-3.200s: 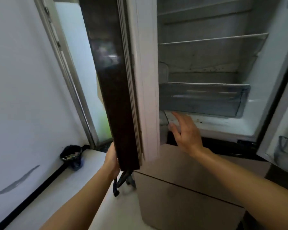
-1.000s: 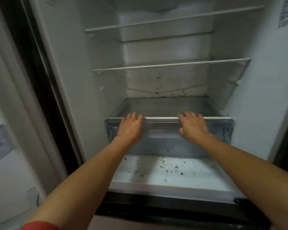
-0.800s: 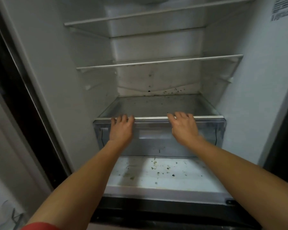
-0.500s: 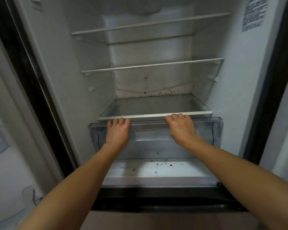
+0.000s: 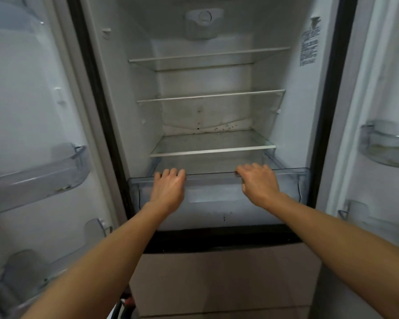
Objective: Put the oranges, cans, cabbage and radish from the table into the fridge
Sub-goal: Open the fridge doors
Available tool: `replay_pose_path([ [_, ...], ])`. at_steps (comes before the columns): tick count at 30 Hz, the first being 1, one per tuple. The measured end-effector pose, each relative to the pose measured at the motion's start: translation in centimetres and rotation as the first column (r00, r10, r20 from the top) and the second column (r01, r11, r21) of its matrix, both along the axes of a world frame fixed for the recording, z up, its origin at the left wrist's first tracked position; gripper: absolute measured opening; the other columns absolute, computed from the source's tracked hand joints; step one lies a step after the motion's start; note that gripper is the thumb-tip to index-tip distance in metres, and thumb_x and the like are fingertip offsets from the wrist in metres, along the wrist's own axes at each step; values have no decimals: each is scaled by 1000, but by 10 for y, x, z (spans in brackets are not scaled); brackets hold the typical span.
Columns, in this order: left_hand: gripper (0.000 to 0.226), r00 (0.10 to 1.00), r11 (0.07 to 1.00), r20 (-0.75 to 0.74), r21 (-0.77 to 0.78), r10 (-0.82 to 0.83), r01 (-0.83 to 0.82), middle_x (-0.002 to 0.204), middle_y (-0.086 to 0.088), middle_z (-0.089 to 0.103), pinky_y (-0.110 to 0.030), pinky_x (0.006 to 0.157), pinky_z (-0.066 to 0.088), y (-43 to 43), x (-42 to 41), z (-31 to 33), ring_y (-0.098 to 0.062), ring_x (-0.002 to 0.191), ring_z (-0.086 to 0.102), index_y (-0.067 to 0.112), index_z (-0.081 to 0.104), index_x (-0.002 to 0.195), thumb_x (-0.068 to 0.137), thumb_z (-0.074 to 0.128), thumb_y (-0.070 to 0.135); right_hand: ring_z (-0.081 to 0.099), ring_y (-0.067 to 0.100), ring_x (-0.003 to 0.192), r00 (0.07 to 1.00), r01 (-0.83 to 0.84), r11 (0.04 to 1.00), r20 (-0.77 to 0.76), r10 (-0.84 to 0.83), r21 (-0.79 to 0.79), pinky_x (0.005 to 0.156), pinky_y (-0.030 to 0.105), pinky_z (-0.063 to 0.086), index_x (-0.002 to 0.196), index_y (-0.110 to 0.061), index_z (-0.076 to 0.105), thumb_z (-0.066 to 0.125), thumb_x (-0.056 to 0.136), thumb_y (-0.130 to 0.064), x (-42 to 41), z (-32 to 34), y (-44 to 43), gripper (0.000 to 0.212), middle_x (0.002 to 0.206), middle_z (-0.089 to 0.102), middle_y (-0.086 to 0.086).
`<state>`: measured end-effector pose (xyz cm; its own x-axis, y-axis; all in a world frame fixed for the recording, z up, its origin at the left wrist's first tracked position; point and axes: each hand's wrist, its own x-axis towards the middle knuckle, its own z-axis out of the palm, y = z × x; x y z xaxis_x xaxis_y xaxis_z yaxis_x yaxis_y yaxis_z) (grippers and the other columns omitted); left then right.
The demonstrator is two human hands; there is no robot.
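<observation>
Your left hand (image 5: 168, 188) and right hand (image 5: 259, 184) curl their fingers (image 5: 169, 173) over the front rim of the drawer (image 5: 217, 199), set wide apart so it likely slides evenly.

Dim, cool indoor light; beige panel front (image 5: 228, 279) low; dark object (image 5: 124, 306) beneath.

head: worn on person's head, faces forward and down into open fridge (image 5: 205, 84)
nearness: close, fridge interior fills frame
views: one
</observation>
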<state>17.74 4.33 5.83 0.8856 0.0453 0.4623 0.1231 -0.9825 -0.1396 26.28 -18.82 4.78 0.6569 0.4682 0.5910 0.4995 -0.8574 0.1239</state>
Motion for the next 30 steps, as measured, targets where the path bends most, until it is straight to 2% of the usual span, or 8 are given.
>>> replay_pose_path([
  [6, 46, 993, 995, -89, -78, -71, 64, 128, -8, 49, -37, 99, 30, 1, -25, -11, -28, 117, 44, 16, 39, 135, 90, 51, 19, 55, 28, 101, 992, 44, 999, -115, -42, 11, 84, 35, 38, 115, -15, 58, 58, 83, -17, -22, -7, -15, 31, 112, 65, 8],
  [10, 65, 995, 994, -34, -68, -90, 88, 141, -10, 40, -39, 109, 25, 0, -47, -21, -29, 129, 36, 16, 29, 147, 89, 56, 26, 52, 29, 109, 988, 60, 997, -138, -66, -52, 95, 38, 36, 128, -14, 51, 56, 84, -24, -30, -9, -15, 46, 120, 59, 10],
  [13, 54, 998, 995, 5, -75, -65, 65, 143, -14, 38, -42, 102, 34, -7, -76, -32, -33, 129, 37, 11, 40, 140, 88, 54, 22, 53, 32, 103, 997, -17, 1000, -73, 15, -24, 89, 41, 40, 123, -13, 57, 60, 78, -23, -47, -10, -8, 47, 113, 60, 11],
  [17, 34, 1000, 996, -30, -91, -9, 6, 120, -10, 53, -39, 84, 40, -12, -133, -57, -31, 108, 51, 12, 54, 123, 90, 49, 21, 60, 35, 88, 964, -264, 964, -15, 264, -11, 72, 41, 46, 99, -11, 68, 73, 64, -18, -85, -18, 19, 36, 96, 64, 12],
  [21, 27, 972, 960, -95, -163, 214, -228, 111, -9, 57, -39, 73, 42, -15, -220, -91, -33, 101, 56, 12, 58, 114, 91, 47, 21, 58, 32, 97, 874, -478, 878, -118, 472, -29, 76, 39, 47, 107, -13, 64, 63, 79, -23, -142, -43, 55, 30, 104, 62, 10],
  [24, 26, 909, 895, -182, -182, 376, -407, 111, -8, 58, -38, 74, 44, -15, -304, -125, -32, 104, 56, 14, 58, 114, 92, 47, 23, 53, 28, 108, 784, -611, 787, -201, 588, -81, 83, 39, 45, 120, -17, 58, 54, 87, -29, -195, -76, 84, 35, 116, 57, 7],
  [27, 29, 797, 792, -312, -179, 517, -584, 115, -6, 57, -39, 78, 47, -15, -405, -157, -30, 105, 55, 15, 56, 118, 94, 44, 25, 53, 29, 108, 644, -748, 660, -311, 699, -66, 82, 37, 43, 118, -16, 59, 55, 86, -27, -274, -112, 112, 34, 116, 58, 8],
  [30, 27, 678, 653, -342, -204, 650, -729, 110, -5, 58, -40, 77, 50, -16, -507, -171, -29, 97, 58, 13, 56, 115, 94, 45, 26, 54, 30, 105, 486, -868, 489, -352, 800, -87, 81, 39, 44, 120, -16, 59, 53, 86, -24, -360, -136, 142, 35, 114, 60, 9],
])
